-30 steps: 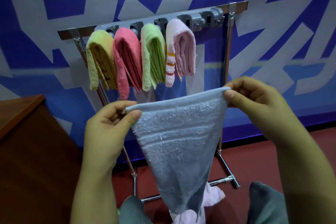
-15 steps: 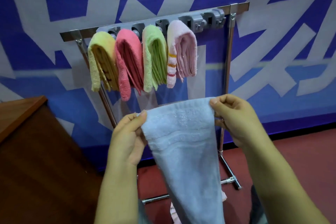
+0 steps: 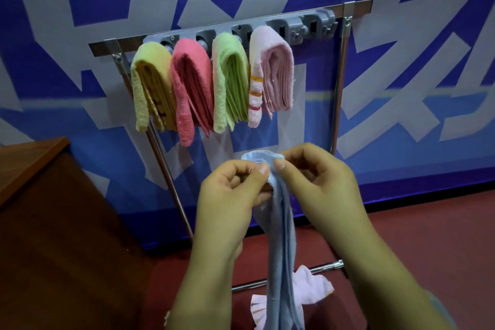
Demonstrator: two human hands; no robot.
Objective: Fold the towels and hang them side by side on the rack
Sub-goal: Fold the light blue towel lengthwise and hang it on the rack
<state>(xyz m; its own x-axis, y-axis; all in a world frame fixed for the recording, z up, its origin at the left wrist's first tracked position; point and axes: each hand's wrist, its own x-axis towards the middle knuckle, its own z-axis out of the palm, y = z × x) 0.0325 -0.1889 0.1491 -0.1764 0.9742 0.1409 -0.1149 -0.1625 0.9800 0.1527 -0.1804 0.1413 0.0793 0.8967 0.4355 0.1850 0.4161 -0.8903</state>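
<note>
Blue towel point(image 3: 280, 244) hangs in narrow folded strip between both hands, in front of rack point(image 3: 340, 67), below hung row. Left hand point(image 3: 230, 195) pinches top edge, thumb and forefinger clamped on cloth. Right hand point(image 3: 318, 185) pinches same edge, fingertips nearly touching left's. On rack bar, side by side, left to right: yellow towel point(image 3: 150, 86), red towel point(image 3: 191, 88), green towel point(image 3: 230, 80), pink towel point(image 3: 270, 72). Two rightmost clips point(image 3: 310, 25) bare. Another pink cloth point(image 3: 310, 288) lies on red floor point(image 3: 428, 236) behind blue strip. Brown bench point(image 3: 53, 222) at left.
</note>
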